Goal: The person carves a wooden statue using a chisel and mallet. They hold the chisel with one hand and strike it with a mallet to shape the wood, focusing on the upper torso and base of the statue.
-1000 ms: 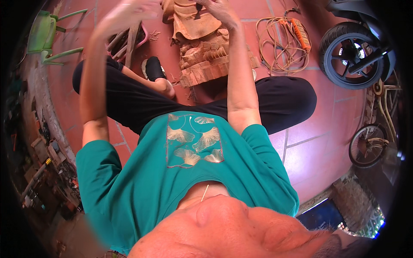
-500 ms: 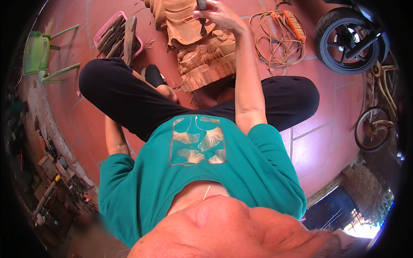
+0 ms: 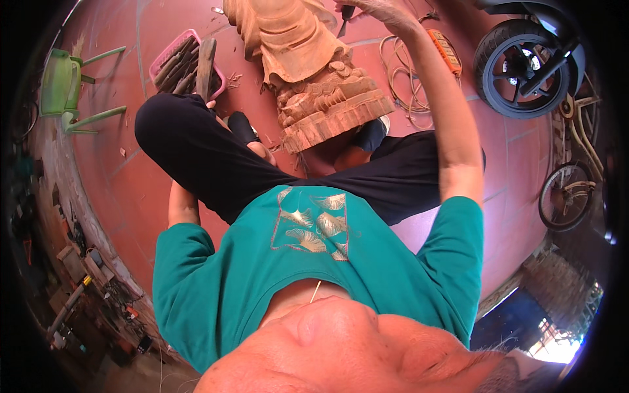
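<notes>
Since a second ago, the left arm has dropped from above the carving to behind the crossed left leg, and the view has tipped lower. Now the left hand is hidden behind that leg, so its grip cannot be told. At the top edge, the right hand [image 3: 383, 8] closes around a dark-handled chisel [image 3: 345, 21] whose tip touches the upper right side of the wooden carving [image 3: 308, 72]. This carving stands tilted on the red tile floor [image 3: 137, 190] between the knees. A pink tray [image 3: 171, 54] of tools lies to its left, a coiled cord [image 3: 400, 72] to its right.
</notes>
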Available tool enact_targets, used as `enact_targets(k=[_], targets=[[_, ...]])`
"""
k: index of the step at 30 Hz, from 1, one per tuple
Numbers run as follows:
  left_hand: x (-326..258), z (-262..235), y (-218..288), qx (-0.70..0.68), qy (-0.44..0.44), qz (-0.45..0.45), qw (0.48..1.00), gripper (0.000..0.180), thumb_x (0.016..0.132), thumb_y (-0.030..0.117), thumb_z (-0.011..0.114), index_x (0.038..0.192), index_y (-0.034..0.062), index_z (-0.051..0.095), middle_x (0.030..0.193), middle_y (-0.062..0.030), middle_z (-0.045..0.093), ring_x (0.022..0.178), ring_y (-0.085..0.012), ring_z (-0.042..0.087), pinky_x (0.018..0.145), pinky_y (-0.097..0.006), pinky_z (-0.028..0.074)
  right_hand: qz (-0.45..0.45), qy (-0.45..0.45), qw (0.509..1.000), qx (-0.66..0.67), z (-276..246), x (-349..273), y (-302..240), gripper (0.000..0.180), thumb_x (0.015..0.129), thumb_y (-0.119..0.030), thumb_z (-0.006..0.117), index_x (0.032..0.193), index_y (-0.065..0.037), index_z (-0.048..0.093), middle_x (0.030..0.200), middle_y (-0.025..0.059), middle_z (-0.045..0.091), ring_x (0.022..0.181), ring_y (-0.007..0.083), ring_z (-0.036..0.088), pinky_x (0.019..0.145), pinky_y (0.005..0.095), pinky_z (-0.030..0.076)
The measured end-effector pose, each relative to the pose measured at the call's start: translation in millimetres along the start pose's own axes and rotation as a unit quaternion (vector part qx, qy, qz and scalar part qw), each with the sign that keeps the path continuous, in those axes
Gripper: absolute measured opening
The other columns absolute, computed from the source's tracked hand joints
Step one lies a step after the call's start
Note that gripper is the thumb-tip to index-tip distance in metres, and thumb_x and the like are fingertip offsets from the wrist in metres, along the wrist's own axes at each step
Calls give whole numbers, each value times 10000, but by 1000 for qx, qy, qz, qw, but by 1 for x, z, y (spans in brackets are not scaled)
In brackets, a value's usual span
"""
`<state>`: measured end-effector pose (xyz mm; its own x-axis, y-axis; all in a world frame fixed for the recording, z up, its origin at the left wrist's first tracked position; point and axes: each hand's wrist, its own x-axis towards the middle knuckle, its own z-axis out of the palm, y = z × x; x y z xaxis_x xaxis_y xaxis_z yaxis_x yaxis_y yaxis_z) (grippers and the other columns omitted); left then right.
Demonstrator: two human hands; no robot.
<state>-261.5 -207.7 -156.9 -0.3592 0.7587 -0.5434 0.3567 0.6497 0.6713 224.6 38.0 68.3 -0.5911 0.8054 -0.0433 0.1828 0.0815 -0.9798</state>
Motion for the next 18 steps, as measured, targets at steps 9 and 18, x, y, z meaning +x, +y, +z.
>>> enact_targets(k=[9,18], targets=[[1,-61,60,23,-50,7,998,510,879,71,719,1356,-2,556,993,-126,712,866,-188,694,712,-311,540,8,19,999,33,-14,-9,27,246,881,-193,752,1041,-32,658,862,55,691,764,144,680,679,298,559],[-52,-128,250,-51,80,341,935,382,916,179,748,1239,8,636,906,-12,673,717,-55,604,610,-200,469,-60,32,993,93,0,38,97,338,863,-213,783,1101,-17,645,825,52,684,685,149,660,604,278,549]])
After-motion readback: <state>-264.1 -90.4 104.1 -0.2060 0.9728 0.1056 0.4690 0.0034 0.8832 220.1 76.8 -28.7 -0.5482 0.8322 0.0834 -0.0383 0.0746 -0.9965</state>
